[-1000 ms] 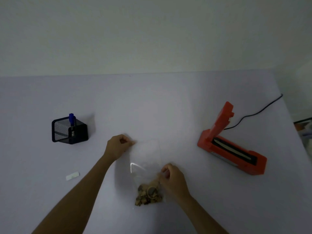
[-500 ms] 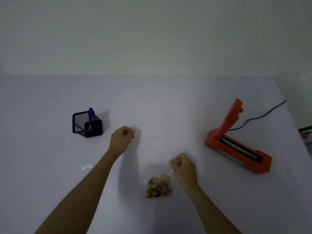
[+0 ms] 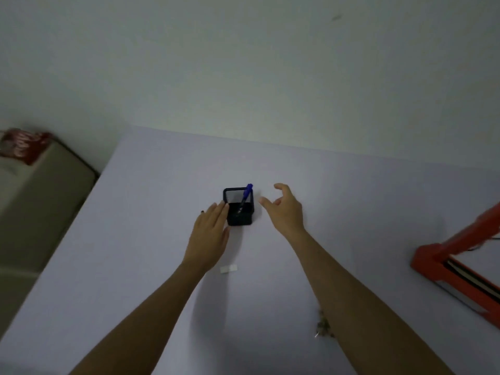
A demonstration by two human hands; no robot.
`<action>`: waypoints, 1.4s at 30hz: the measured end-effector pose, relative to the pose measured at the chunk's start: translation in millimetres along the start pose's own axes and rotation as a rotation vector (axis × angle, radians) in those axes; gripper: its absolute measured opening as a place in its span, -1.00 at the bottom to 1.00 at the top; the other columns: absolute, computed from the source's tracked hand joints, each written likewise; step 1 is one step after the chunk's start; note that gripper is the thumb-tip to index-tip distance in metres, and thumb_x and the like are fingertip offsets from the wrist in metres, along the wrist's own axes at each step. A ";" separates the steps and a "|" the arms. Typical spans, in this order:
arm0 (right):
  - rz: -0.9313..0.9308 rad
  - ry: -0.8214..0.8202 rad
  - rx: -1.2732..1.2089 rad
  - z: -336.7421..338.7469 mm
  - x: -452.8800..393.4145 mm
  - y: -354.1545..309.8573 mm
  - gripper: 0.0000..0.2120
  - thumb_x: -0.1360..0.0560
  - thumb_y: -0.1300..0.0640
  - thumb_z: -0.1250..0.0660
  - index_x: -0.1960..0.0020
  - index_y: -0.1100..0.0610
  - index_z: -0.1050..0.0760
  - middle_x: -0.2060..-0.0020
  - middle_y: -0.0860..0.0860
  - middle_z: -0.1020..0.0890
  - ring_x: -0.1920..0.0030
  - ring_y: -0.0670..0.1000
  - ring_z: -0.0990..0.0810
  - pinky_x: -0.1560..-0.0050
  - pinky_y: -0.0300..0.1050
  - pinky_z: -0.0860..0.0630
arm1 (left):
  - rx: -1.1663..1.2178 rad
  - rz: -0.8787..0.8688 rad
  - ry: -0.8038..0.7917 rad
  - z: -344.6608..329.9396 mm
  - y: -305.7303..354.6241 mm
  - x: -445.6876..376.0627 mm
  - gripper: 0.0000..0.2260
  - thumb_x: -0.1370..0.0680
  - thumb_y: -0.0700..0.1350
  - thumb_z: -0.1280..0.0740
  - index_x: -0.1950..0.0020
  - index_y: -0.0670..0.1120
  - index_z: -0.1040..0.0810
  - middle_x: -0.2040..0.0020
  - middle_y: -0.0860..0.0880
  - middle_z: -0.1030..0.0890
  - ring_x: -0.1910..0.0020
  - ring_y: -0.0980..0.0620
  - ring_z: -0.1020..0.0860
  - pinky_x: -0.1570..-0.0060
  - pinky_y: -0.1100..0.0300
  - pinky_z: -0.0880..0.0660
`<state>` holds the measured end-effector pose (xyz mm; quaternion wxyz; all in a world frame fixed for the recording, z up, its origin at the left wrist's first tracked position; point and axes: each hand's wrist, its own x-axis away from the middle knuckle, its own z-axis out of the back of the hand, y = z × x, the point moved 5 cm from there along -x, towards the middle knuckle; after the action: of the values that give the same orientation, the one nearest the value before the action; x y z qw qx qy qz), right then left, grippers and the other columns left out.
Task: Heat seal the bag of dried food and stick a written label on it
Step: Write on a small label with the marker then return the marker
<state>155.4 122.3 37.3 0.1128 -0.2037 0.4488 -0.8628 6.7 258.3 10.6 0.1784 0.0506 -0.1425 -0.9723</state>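
Observation:
A black mesh pen holder (image 3: 238, 212) stands mid-table with a blue pen (image 3: 246, 194) leaning in it. My left hand (image 3: 209, 236) lies flat, fingertips touching the holder's left side. My right hand (image 3: 284, 209) hovers open just right of the holder, fingers spread toward the pen. A small white label (image 3: 228, 269) lies on the table just right of my left wrist. The bag of dried food (image 3: 323, 327) is mostly hidden under my right forearm; only some brown pieces show. The orange heat sealer (image 3: 460, 266) sits at the right edge, lid raised.
The pale table (image 3: 148, 239) runs to a wall at the back. Off its left edge stands a beige piece of furniture (image 3: 40, 207) with a red and white item (image 3: 24, 144) on top.
Both hands have let go of the bag and reached forward to the pen holder. The view has swung left, so the sealer now sits at the right edge.

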 end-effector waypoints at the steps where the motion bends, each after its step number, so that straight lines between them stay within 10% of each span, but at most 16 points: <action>1: -0.010 -0.003 0.006 -8.2 -6.8 -4.5 -0.46 -0.49 -0.04 -0.38 -0.40 0.08 -0.33 0.13 0.03 -0.58 0.08 0.04 -0.56 0.07 -0.16 -0.48 | -0.026 -0.031 -0.053 -2.7 -3.7 -0.6 -0.52 -0.61 -0.10 -0.22 -0.50 -0.17 -0.23 -0.49 -0.14 -0.31 -0.47 -0.15 -0.29 -0.44 -0.03 -0.16; 5: -0.044 -0.041 0.057 -35.9 -29.7 -9.4 -0.42 -0.49 -0.05 -0.37 -0.44 0.09 -0.33 -0.28 0.13 -0.52 -0.27 0.12 -0.48 -0.27 -0.05 -0.42 | -0.031 -0.081 -0.171 -10.5 -11.0 -0.9 -0.48 -0.64 -0.02 -0.11 -0.55 -0.14 -0.05 -0.57 -0.08 -0.08 -0.55 -0.09 -0.10 -0.50 -0.03 -0.05; 14: 0.002 0.061 0.081 -45.3 -29.4 -32.8 -0.84 -0.46 0.06 -0.42 0.05 0.15 -0.62 0.16 0.09 -0.67 0.19 0.02 -0.59 0.23 -0.24 -0.40 | 0.124 0.010 -0.284 -5.8 -8.0 -0.3 -0.45 -0.65 0.02 -0.06 -0.57 -0.09 0.10 -0.59 -0.01 0.09 -0.57 -0.06 0.08 -0.52 0.05 -0.02; 24: 0.098 0.161 -0.273 34.0 16.9 -149.1 -0.78 -0.46 -0.04 -0.41 0.05 0.10 -0.62 0.18 -0.04 -0.66 0.18 -0.15 -0.56 0.24 -0.31 -0.39 | 0.384 0.000 0.003 111.3 -16.9 -36.3 -0.47 -0.62 0.06 -0.18 -0.54 -0.03 -0.11 -0.54 0.01 -0.19 -0.50 0.05 -0.21 -0.44 0.20 -0.15; 32: 0.117 0.184 -0.604 58.7 58.7 -221.1 -0.77 -0.45 -0.02 -0.44 0.02 0.13 -0.60 0.25 -0.03 -0.61 0.37 -0.06 -0.43 0.39 -0.21 -0.38 | 0.497 -0.116 0.243 215.3 -7.9 -44.5 -0.83 -0.59 -0.06 -0.27 -0.13 -0.07 -0.56 0.05 0.01 -0.63 0.15 0.09 -0.51 0.12 0.27 -0.43; 42: 0.115 -0.230 -0.777 10.2 88.5 -236.9 -0.87 -0.43 0.20 -0.48 0.06 0.22 -0.60 0.11 0.18 -0.69 0.18 0.06 -0.67 0.05 -0.11 -0.62 | 0.389 -0.309 0.402 259.1 5.7 -27.6 -0.84 -0.60 -0.13 -0.23 -0.12 -0.11 -0.55 0.05 -0.02 -0.59 0.14 0.10 -0.49 0.08 0.27 -0.44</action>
<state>78.2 216.9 259.0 0.1252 -0.3009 0.7363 -0.5930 -4.5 330.2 260.9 0.0403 0.2958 -0.2784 -0.9129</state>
